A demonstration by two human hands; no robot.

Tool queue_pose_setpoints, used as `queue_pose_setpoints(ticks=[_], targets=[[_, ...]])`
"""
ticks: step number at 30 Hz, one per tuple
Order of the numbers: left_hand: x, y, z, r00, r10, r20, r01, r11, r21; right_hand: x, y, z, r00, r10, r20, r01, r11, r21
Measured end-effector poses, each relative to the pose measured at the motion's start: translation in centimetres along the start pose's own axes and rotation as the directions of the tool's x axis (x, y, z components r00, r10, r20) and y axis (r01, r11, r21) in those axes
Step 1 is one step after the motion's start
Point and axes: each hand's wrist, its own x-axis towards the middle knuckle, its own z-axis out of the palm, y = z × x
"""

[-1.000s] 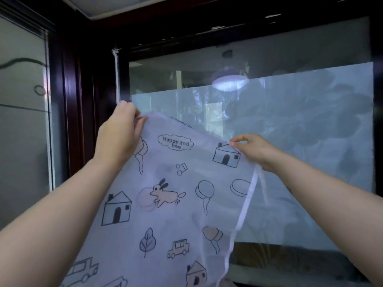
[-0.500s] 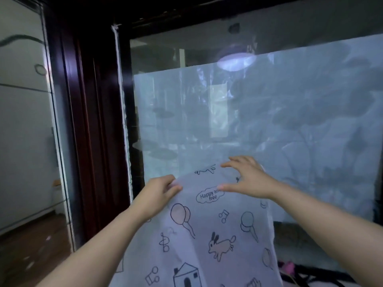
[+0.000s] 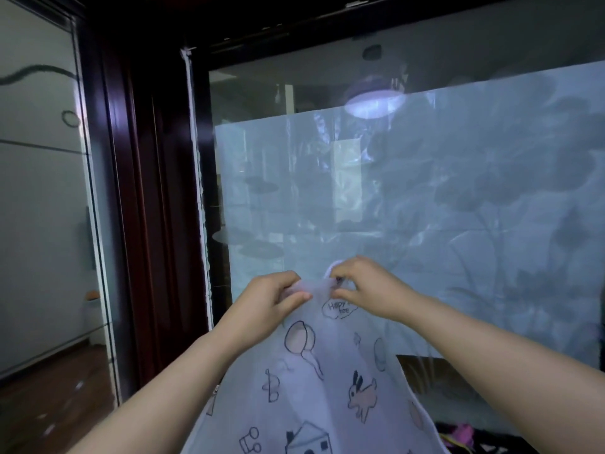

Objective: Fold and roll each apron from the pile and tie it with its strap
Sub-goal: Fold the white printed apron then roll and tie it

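The apron [image 3: 314, 381] is held up at its top edge, pinched by the fingers of the left hand [image 3: 268, 299] and right hand [image 3: 366, 290].

The apron [image 3: 314, 388] runs off the bottom edge, its bunched top hidden under the left hand [image 3: 265, 299], its printed words [image 3: 339, 309] partly covered by the right hand [image 3: 366, 286].

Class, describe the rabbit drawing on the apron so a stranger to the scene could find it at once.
Start at the large frosted glass panel; a thin white apron printed with black-outlined cartoons hangs in front of it. Towards the apron's right edge leaps a pinkish rabbit drawing, the only animal among balloons, music notes and a house.
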Motion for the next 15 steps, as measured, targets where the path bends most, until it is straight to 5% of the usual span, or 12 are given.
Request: queue_pose_setpoints(ticks=[3,5,7,9,13,15], targets=[[-0.6,-0.5,-0.3,0.962,-0.217,0.165,0.251,0.942,-0.224,0.1,0.3,-1.5,0.980,0.078,-0.182,-0.090,0.994,-0.055],[-1.3,-1.2,0.5,0.834,-0.321,0.448,0.526,0.708,-0.472,-0.1,0.6,-2.5,0.950,0.096,-0.296,-0.134,0.985,-0.110],[-1.9,-1.3,2.0,0.722,-0.348,0.598,0.676,0.541,-0.500,-0.2,1.0,-2.9,0.929,0.063,-0.363,-0.131,0.977,-0.166],[-1.9,-1.2,3.4,0.684,-0.312,0.660,0.679,0.603,-0.419,-0.4,0.8,-3.0,0.928,0.004,-0.371,-0.093,0.971,-0.220],[-2.6,-0.2,5.2,0.485,-0.225,0.845,0.684,0.700,-0.206,-1.4,0.6,-2.6,0.890,-0.144,-0.432,0.008,0.954,-0.300],[-3.2,0.3,6.1,0.495,-0.217,0.841,0.548,0.830,-0.108,-1.7,1.1,-2.7,0.868,-0.106,-0.486,-0.019,0.969,-0.246]])
